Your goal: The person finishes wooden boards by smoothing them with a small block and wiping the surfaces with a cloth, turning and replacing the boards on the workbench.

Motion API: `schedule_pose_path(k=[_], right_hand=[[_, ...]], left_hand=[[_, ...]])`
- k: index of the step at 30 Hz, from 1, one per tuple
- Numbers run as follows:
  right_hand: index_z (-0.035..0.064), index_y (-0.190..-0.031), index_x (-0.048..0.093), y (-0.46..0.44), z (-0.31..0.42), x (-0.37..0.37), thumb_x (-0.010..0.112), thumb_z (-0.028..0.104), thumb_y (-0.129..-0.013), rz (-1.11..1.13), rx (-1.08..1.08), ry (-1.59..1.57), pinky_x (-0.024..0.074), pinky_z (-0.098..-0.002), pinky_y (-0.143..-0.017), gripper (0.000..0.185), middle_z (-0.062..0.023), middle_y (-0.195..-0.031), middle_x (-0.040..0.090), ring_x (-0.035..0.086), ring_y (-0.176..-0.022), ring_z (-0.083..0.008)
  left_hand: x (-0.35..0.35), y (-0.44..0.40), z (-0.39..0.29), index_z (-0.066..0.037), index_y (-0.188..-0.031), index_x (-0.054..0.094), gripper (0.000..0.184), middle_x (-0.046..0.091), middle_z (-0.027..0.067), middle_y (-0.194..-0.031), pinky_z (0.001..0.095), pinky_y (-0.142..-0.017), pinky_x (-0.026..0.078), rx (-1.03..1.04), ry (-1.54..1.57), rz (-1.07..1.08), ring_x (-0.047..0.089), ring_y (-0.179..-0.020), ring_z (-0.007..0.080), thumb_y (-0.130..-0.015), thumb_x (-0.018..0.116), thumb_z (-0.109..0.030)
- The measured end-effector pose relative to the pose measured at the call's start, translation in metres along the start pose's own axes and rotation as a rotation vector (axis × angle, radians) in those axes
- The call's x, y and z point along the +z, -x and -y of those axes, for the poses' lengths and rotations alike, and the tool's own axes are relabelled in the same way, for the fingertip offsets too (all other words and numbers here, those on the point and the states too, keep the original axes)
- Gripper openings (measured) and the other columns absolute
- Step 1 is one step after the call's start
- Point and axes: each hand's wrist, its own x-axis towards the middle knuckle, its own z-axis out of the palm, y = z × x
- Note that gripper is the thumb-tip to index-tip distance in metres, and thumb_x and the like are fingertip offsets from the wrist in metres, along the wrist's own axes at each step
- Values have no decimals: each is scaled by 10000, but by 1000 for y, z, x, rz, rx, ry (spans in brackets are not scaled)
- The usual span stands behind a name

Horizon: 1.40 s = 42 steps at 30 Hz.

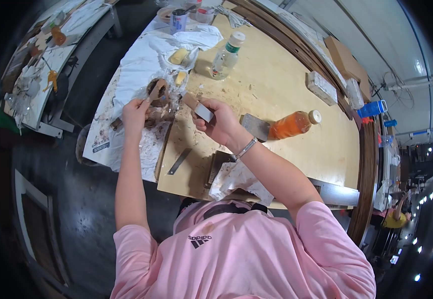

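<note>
My left hand (135,112) is closed on the near end of a thin, flat brown strip (154,92), whose far end is over a brown-stained round container (162,94). My right hand (220,122), palm partly turned up, grips a small flat piece (205,112), pale grey near the fingers and brown at its far end (189,100). The two held things are apart. Below them, brown-smeared clear plastic and lumps lie on a stained white sheet (132,74). A flat metal blade (179,161) lies on the board nearer my body.
On the wooden board (266,65) stand a clear bottle (225,60) and, to the right, a leaning bottle of orange liquid (291,125) beside a grey block (255,126). A crumpled white cloth (236,179) lies at the front edge. A wrapped block (321,88) sits at the back right.
</note>
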Motion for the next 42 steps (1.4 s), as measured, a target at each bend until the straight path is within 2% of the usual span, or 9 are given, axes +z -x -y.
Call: schedule_pose_path(k=[5,10,12,17,20,26,33,38,42], right_hand=[[18,-989,562,39,8,-15,503,187,-978,33,-97,-80,441,-314,-588,179,-142,-877,604,541,-678,-218],[8,-1068,605,99,20,-51,607,216,-950,-41,-280,-48,521,-326,-713,239,-129,-1020,643,609,-819,-228],[17,-1068,611,127,24,-59,615,230,-947,-171,-320,-1,527,-332,-715,245,-113,-1000,652,614,-813,-230],[33,-1031,624,172,19,-85,634,218,-927,-417,-448,99,506,-306,-674,212,-59,-888,664,607,-747,-168],[0,-991,669,187,13,-88,622,140,-909,-572,-529,281,470,-240,-601,169,-7,-814,629,580,-701,-79],[-50,-920,682,190,-18,-76,696,94,-830,-770,-672,707,425,-221,-567,171,-9,-723,622,527,-623,-52],[-39,-930,665,174,-31,-55,669,61,-841,-731,-676,601,383,-206,-566,134,21,-752,592,493,-642,-38],[-42,-880,674,175,-34,-52,715,130,-803,-812,-660,767,449,-261,-562,192,-48,-717,632,550,-606,-91],[-14,-887,677,146,-67,-39,716,165,-765,-838,-777,1179,516,-402,-674,220,-165,-878,654,643,-735,-293]], left_hand=[[-14,46,-40,-45,-1068,706,285,715,81,-839,306,-696,500,152,-376,-295,665,-774,173,-904,682,-276],[21,158,-89,-32,-1106,675,304,713,119,-943,403,-796,517,199,-116,313,667,-801,257,-832,746,-142],[44,193,-89,-54,-1157,661,412,682,111,-1056,401,-839,510,757,-275,421,645,-946,281,-783,781,-178],[99,244,-112,-40,-1108,634,467,603,116,-1253,446,-1032,408,1067,-379,643,515,-1215,314,-703,792,-210],[119,241,-73,-27,-1024,613,380,639,99,-1104,444,-910,476,1186,-315,768,599,-1051,289,-705,764,-167],[39,241,-63,-68,-973,632,324,618,90,-905,398,-688,521,545,-183,767,643,-816,277,-688,731,-185],[69,224,-83,-69,-1012,673,315,589,100,-822,423,-742,499,883,-499,701,628,-839,311,-716,750,-148],[-14,172,-87,33,-942,652,215,602,169,-1211,372,-958,472,350,87,516,584,-1100,255,-772,574,-73],[-87,146,-71,-27,-861,488,173,610,127,-921,273,-710,500,203,654,568,595,-798,151,-869,632,-123]])
